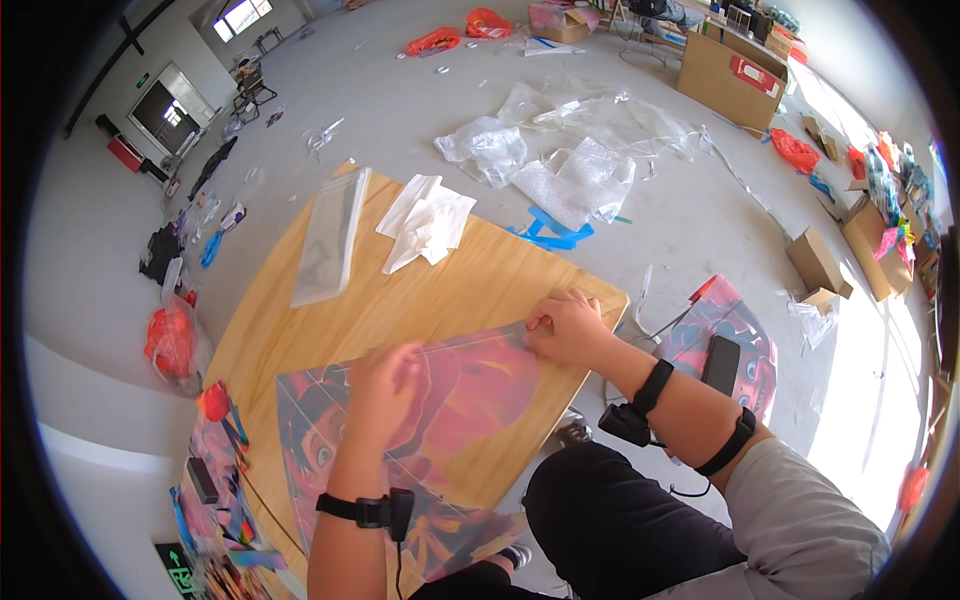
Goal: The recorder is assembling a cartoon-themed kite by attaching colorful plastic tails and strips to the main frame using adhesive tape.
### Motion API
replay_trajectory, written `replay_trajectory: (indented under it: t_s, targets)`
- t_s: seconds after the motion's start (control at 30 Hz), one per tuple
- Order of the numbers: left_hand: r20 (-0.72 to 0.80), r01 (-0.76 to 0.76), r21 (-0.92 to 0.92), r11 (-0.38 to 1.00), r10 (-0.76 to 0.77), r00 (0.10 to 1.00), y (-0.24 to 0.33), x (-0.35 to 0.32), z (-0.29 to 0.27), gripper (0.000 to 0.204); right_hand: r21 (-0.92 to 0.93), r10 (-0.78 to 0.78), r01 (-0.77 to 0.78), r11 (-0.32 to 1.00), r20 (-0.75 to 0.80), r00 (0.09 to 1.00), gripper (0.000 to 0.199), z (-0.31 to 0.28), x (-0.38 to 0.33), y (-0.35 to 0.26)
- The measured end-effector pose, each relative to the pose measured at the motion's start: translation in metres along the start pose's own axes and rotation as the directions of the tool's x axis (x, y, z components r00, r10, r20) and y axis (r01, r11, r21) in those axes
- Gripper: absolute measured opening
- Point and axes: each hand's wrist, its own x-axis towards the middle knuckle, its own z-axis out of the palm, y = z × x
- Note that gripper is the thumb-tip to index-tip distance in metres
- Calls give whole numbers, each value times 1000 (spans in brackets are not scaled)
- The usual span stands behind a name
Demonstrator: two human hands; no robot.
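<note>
A thin, see-through printed cloth [470, 385] with a cartoon face in red, orange and dark blue lies across the wooden table, shaped like a kite sail. Its lower part hangs over the near edge. At its upper right corner, my right hand [567, 327] has its fingers closed on the cloth's edge, close to the table's right corner. My left hand [383, 380] is above the left part of the cloth, near its upper edge. Motion smears its fingers, so their hold is unclear. Both forearms wear black straps with small devices.
On the wooden table [410, 310] lie a clear plastic sleeve [332, 238] and crumpled white tissues [428, 222]. Similar printed cloth bears a black box [721, 364] at the right. Plastic wrap [580, 180], blue strips [552, 232] and cardboard boxes [735, 78] litter the floor.
</note>
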Motion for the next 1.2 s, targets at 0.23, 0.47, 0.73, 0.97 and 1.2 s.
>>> replay_trajectory:
  t_s: [0.23,0.47,0.73,0.97,1.2]
  targets:
    - [37,-47,-283,958,60,998,46,32,88,22,-18,71,-71,997,26,997,15,6,2,-14]
    - [-53,42,-428,903,-72,996,41,37,120,24,-49,8,-5,999,52,999,14,5,2,-8]
    - [-116,43,-402,915,-98,988,41,37,127,14,2,-18,18,1000,44,999,11,1,-1,-11]
    - [-332,15,-401,916,-160,930,42,32,127,9,19,21,-23,1000,101,995,14,-2,-3,-23]
    - [-368,-63,-260,964,-39,929,45,34,121,11,-52,-14,19,998,99,995,16,2,-5,-21]
